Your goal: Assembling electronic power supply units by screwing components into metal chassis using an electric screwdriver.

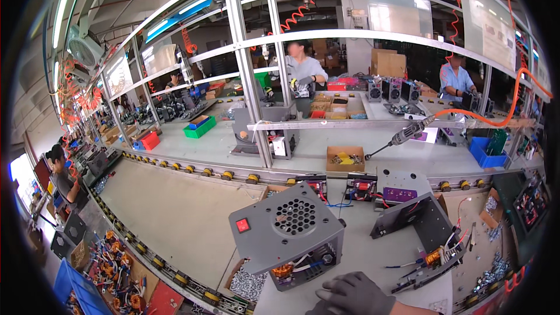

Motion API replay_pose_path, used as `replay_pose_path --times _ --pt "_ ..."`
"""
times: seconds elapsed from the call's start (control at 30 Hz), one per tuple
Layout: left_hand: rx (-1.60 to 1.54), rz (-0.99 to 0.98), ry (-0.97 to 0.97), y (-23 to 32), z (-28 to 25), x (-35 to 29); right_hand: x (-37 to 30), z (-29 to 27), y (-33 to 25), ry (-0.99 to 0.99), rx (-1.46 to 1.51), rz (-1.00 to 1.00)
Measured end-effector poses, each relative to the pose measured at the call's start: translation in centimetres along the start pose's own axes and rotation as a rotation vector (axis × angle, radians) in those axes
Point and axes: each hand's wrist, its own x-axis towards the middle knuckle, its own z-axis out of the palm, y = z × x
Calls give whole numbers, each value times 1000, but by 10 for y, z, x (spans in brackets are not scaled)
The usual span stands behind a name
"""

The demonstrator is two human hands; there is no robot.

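My right hand (359, 296), in a dark grey glove, reaches in from the lower edge with its fingers bent down and close together. What they hold, if anything, is hidden. Against its fingertips lies a dark sliver of glove, which looks like my left hand (319, 309); its fingers do not show. Just beyond them stands a grey metal housing (265, 239) with a round honeycomb vent and a red rocker switch. A copper-wound coil (283, 270) and wires show in its open side. To the right, an open grey bracket-shaped housing (431, 216) stands beside another wired coil (433, 256).
Loose screws fill a box (249, 283) on the left and lie scattered (493, 271) at right. A roller conveyor (175, 166) runs beyond. An electric screwdriver (402, 135) hangs on an orange cord. A blue bin (79, 291) and many coils sit lower left. Co-workers sit across the line.
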Motion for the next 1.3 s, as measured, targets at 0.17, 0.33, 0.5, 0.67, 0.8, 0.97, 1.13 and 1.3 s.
replay_pose_path --times 0.17,0.33,0.5,0.67,0.8,0.97,1.13,1.3 --pt "772 84 -554 80 -14 -12 57 56 13 -9 -205 33" --pt "845 699 74 122 -73 -45 63 67 26 -369 57 295" --pt "1106 333 463 110 -142 -14 35 76 47 -74 26 199" --pt "894 160 82 65 -136 20 24 51 45 -5 271 329" --pt "906 401 90 61 -121 29 2 55 51 -55 106 311" --pt "1025 509 238 32 -89 25 -34 33 53 -6 200 284" --pt "1038 622 146 104 -67 -12 -45 -36 24 199 387 332" --pt "861 724 82 169 -39 -16 -78 -50 20 285 1002 502"
